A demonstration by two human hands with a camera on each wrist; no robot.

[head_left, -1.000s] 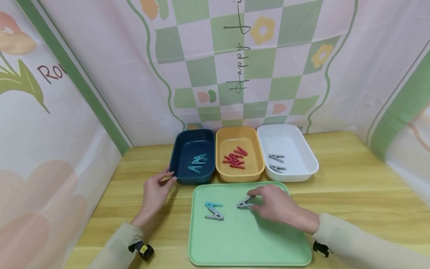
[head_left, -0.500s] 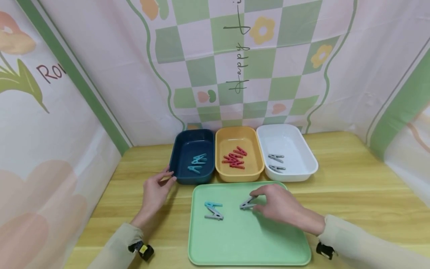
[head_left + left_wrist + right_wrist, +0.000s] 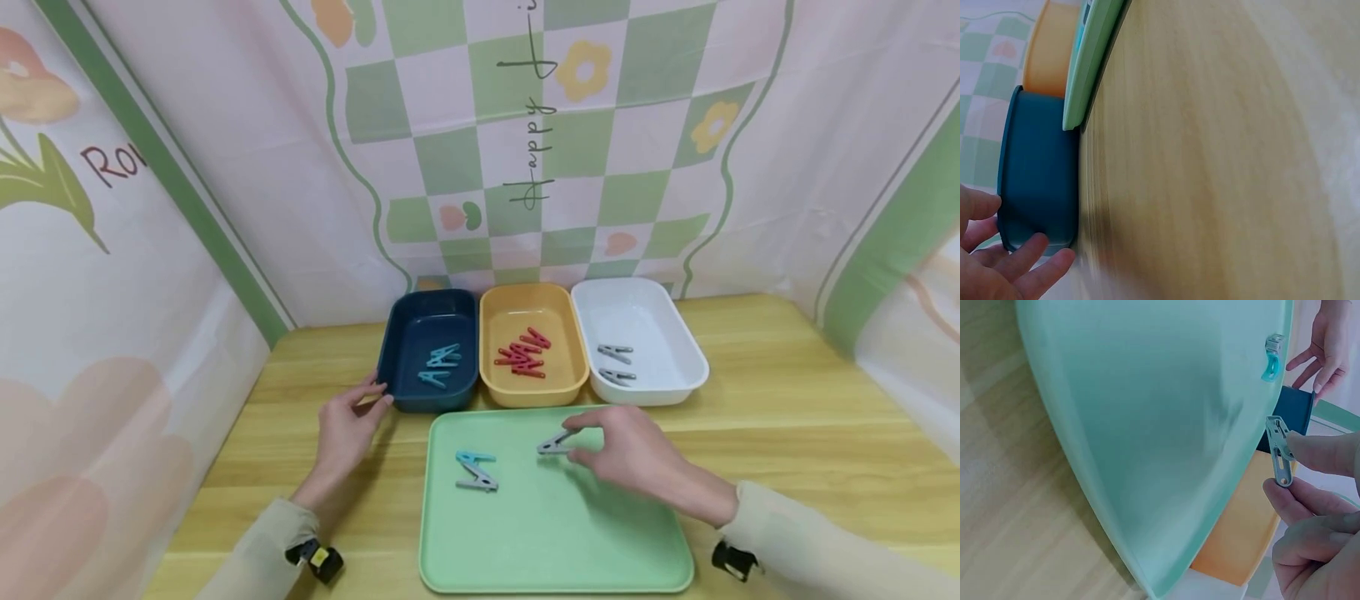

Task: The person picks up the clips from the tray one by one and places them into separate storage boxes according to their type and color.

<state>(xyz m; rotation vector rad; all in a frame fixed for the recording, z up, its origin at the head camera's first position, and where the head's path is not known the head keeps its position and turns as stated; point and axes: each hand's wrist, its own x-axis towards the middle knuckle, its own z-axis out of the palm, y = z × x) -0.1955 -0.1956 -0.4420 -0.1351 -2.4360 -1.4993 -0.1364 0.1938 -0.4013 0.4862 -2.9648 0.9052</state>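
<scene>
Between its thumb and fingertips my right hand (image 3: 630, 446) pinches a grey clothespin (image 3: 553, 443) by its handle end, over the upper part of the green tray (image 3: 555, 533). The right wrist view shows this clothespin (image 3: 1279, 450) with thumb and fingers at its sides. On the tray's left lie a light blue clothespin (image 3: 474, 457) and another grey clothespin (image 3: 478, 478), touching. My left hand (image 3: 351, 429) rests its spread fingers against the outside of the dark blue bin (image 3: 396, 333), at its front left corner. The left wrist view shows fingertips (image 3: 1038, 240) along that bin's end.
A yellow bin (image 3: 540, 302) with several red clothespins (image 3: 525, 354) stands beside the dark blue bin, which has several blue clothespins (image 3: 439, 367). At the right is a white bin (image 3: 660, 333) with two grey clothespins (image 3: 617, 364). A patterned cloth hangs behind the wooden table (image 3: 787, 433).
My right hand has moved slightly right and up with the grey clothespin, which now sits a little higher over the tray. The left hand stays at the bin.
</scene>
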